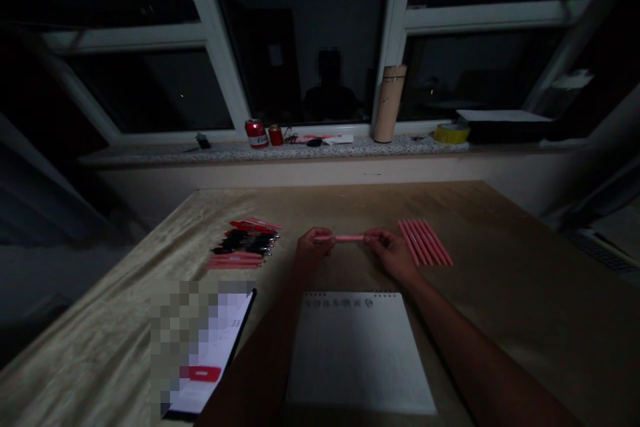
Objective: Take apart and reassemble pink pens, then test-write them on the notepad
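Between my two hands a pink pen (349,238) lies level, above or on the cloth behind the notepad. My left hand (314,247) is closed on its left end, and my right hand (393,251) pinches the right end. Just right of my right hand, several pink pens (425,242) lie side by side in a slanted row. Farther left sits a group of pens: red ones (249,225) at the back, black ones (247,241) in the middle and pink ones (235,260) in front.
A spiral notepad (360,353) with a line of marks at its top lies between my forearms. To its left is a tablet-like screen (220,347), partly blurred. The windowsill (220,153) holds a red can (257,134), a brown tube (390,104) and yellow tape (451,133).
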Demonstrator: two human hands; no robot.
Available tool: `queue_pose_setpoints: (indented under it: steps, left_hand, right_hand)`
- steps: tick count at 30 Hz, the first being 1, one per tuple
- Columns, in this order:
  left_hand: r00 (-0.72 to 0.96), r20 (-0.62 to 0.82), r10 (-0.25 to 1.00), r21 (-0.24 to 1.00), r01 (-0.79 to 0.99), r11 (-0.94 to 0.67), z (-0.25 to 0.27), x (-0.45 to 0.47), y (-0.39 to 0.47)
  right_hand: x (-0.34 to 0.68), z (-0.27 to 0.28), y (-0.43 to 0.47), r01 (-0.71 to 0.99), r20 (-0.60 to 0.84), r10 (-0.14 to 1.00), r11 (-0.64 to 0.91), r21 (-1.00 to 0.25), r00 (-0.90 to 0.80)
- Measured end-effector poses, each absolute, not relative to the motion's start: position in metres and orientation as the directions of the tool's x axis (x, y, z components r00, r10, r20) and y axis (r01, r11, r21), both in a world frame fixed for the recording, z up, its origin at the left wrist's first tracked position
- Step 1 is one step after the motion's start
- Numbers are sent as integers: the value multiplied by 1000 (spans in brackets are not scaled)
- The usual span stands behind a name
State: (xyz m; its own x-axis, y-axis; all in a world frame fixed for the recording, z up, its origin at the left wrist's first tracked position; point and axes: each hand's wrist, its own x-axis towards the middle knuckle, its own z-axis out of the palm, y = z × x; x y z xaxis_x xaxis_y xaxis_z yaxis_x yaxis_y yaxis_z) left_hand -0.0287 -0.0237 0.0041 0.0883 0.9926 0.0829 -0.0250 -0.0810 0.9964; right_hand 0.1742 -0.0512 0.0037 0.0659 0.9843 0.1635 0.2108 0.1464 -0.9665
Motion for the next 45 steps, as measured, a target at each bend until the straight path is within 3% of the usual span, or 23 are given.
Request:
queue_pose_setpoints:
  steps: [25,30,41,45]
  left_hand:
    - [-23,65,998,977,-204,-68,1,-31,-26]
    - [-19,76,997,985,-152,-78,4,-29,-28]
    - [85,100,991,988,-127,-89,7,-28,-33]
    - [88,84,993,992,-106,-75,9,-25,-35]
  right_hand:
    - [171,-13,-52,198,166,979,141,-970,117]
    - [172,-12,-53,184,191,975,169,-968,112]
    - [178,-7,-53,483,365,926,276,-831,99]
    - [176,1,-59,630,548,836,442,-638,-31]
